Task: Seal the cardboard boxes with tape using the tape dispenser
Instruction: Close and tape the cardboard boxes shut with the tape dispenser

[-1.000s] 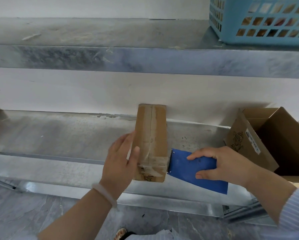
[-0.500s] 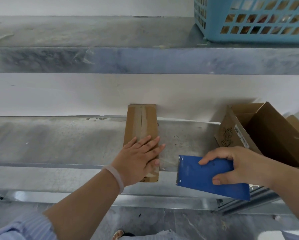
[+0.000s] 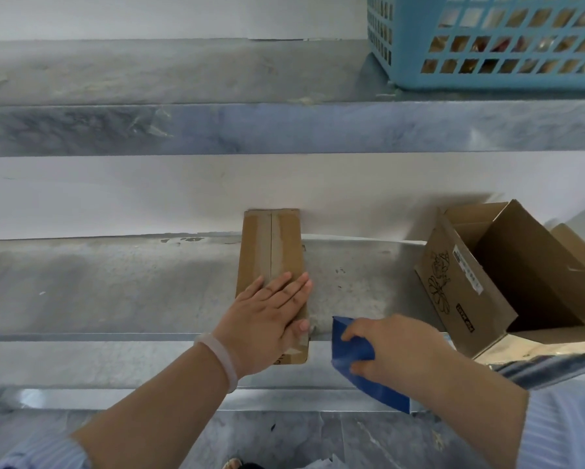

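On the metal shelf, taped cardboard box lies flat, far end against the wall. My left hand presses its near end, fingers straight. Just right of it, my right hand grips the blue tape dispenser. Open box sits far right.

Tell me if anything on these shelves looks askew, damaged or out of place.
The open cardboard box at the right of the lower shelf sits tilted, its mouth gaping and unsealed. Scraps of what looks like clear tape cling to the front edge of the upper shelf. Nothing looks spilled.
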`<state>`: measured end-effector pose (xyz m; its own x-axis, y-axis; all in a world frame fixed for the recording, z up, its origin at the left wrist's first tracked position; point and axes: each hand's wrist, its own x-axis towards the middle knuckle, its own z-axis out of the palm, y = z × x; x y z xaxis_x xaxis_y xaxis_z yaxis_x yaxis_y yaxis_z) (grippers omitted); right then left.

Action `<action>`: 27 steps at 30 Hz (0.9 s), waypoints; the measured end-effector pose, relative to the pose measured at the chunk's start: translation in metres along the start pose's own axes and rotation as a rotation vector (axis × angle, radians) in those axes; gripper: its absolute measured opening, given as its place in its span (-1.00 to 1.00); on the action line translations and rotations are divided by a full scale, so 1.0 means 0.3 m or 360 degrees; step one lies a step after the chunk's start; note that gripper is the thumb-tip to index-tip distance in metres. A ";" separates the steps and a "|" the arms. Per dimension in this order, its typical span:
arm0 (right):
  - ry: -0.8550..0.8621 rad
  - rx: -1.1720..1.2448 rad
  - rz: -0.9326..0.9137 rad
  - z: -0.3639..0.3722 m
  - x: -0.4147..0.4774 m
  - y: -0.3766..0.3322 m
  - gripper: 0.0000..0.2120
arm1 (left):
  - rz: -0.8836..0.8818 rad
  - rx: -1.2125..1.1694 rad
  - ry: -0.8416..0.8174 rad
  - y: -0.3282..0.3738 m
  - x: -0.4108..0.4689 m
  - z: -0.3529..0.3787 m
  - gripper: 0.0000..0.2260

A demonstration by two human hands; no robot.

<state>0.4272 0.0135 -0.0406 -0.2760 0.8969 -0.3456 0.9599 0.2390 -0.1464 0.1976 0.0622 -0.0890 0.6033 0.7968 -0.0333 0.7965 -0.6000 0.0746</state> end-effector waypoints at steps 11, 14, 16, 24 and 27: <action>0.0377 -0.0308 0.0126 -0.004 0.119 0.200 -0.16 | -0.0047 -0.0140 -0.0037 -0.010 0.008 -0.013 -0.43; 0.0348 -0.0683 0.0046 0.036 0.210 0.235 -0.08 | -0.0067 -0.0273 -0.0058 -0.020 0.010 -0.019 -0.51; 0.0298 -0.0894 -0.0040 0.069 0.247 0.249 -0.14 | -0.0074 -0.0325 -0.0067 -0.022 0.009 -0.020 -0.53; 0.0049 -0.0916 0.0146 0.230 0.275 0.201 -0.37 | -0.0083 -0.0405 -0.0040 -0.027 0.011 -0.028 -0.51; -0.0031 -0.0634 0.0254 0.247 0.266 0.161 -0.36 | -0.0117 -0.0665 -0.0006 -0.035 0.013 -0.040 -0.52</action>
<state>0.4481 0.0690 -0.1439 -0.1199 0.9280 -0.3528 0.9334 0.2264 0.2785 0.1910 0.0725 -0.0779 0.5462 0.8357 -0.0575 0.7535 -0.4602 0.4696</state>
